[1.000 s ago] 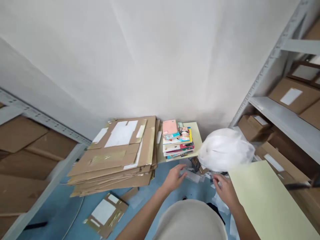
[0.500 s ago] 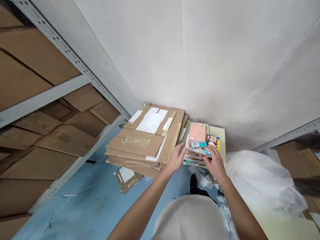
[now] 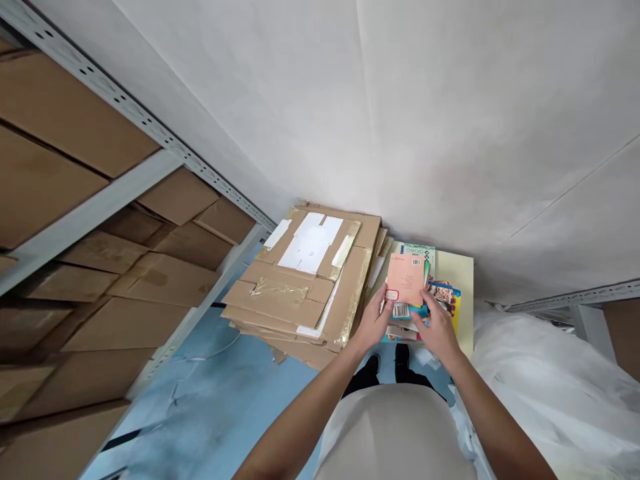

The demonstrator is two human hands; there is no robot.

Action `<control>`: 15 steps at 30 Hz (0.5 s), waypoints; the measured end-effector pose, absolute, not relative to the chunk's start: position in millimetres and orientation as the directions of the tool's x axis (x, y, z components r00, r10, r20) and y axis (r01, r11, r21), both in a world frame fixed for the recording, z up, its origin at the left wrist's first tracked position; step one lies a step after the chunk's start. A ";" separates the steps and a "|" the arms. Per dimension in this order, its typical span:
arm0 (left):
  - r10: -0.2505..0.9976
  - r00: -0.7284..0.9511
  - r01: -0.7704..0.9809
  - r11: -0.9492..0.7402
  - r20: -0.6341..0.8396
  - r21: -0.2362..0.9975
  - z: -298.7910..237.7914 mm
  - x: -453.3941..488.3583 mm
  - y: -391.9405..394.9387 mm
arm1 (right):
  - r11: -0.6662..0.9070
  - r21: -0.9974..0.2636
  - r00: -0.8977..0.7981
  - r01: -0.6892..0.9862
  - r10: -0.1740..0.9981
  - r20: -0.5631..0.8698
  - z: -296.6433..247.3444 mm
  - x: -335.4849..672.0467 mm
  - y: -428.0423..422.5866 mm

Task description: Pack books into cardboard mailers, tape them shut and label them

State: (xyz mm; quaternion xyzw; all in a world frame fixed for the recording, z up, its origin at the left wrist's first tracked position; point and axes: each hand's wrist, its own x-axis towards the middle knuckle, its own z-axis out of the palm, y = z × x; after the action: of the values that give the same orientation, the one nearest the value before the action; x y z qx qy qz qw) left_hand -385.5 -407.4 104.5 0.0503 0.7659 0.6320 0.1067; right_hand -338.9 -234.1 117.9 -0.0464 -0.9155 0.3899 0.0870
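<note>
A pink paperback book (image 3: 406, 275) with a barcode and a small red-framed label lies between my two hands. My left hand (image 3: 376, 319) grips its lower left corner, thumb toward the label. At its right edge my right hand (image 3: 436, 327) is closed, fingertips against the side. Under the pink book, a blue-edged book (image 3: 403, 311) with a white barcode shows, and a green edge peeks out at the right. More books, one with a colourful picture cover (image 3: 444, 293), and a pale green book (image 3: 420, 251) rest on the cream tabletop (image 3: 463, 273).
Flattened cardboard boxes (image 3: 280, 290) are stacked just left of the books. Shelves of brown cartons (image 3: 120, 333) stand at the left behind a white metal frame (image 3: 90, 213). White plastic sheeting (image 3: 540, 373) bulges at the right. A pale wall (image 3: 450, 133) rises behind.
My hands have moved inward from beside the pile and closed on the pink book. It now sits nearer my hands, exposing the pale green book behind it. The view has shifted slightly.
</note>
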 end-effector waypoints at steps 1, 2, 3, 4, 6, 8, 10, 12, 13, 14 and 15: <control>0.222 -0.970 -0.052 0.196 -0.096 0.979 103.9 -383.8 -409.6 | 0.710 -0.703 -0.977 0.024 0.165 0.133 117.2 -337.0 -236.6; 0.231 -0.968 -0.052 0.198 -0.098 0.979 103.1 -381.8 -411.9 | 0.729 -0.683 -0.974 0.031 0.177 0.144 116.4 -334.5 -239.8; 0.241 -0.965 -0.053 0.200 -0.102 0.978 102.2 -379.6 -414.2 | 0.747 -0.663 -0.969 0.040 0.190 0.156 115.5 -331.6 -243.7; 0.254 -0.961 -0.056 0.201 -0.107 0.978 101.2 -377.2 -416.5 | 0.763 -0.645 -0.965 0.048 0.202 0.167 114.4 -328.3 -248.1; 0.285 -0.952 -0.056 0.200 -0.113 0.978 99.4 -372.8 -421.2 | 0.784 -0.618 -0.957 0.065 0.225 0.184 112.0 -322.1 -257.0; 0.318 -0.942 -0.040 0.201 -0.104 0.979 98.4 -370.4 -425.8 | 0.787 -0.611 -0.945 0.087 0.259 0.199 109.8 -317.5 -264.8; 0.340 -0.936 -0.020 0.220 -0.095 0.975 98.4 -370.9 -429.8 | 0.773 -0.624 -0.928 0.113 0.306 0.211 108.0 -314.7 -270.6; 0.358 -0.929 -0.001 0.248 -0.093 0.969 98.9 -373.3 -432.9 | 0.754 -0.642 -0.910 0.140 0.354 0.217 106.8 -312.4 -274.8; 0.370 -0.925 0.006 0.257 -0.092 0.966 98.9 -374.7 -434.3 | 0.747 -0.647 -0.903 0.150 0.370 0.219 106.1 -311.1 -276.6; 0.383 -0.919 0.010 0.257 -0.092 0.966 98.7 -375.9 -435.5 | 0.745 -0.648 -0.898 0.157 0.381 0.221 105.4 -309.7 -278.3; 0.400 -0.912 0.009 0.247 -0.093 0.969 98.3 -376.9 -436.6 | 0.746 -0.646 -0.895 0.162 0.387 0.223 104.6 -308.1 -280.1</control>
State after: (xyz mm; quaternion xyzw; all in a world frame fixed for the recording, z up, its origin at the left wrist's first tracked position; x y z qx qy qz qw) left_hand -376.9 -436.6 98.3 0.1323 0.7726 0.5991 0.1630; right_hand -308.1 -280.1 104.6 -0.1495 -0.9180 0.3234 0.1741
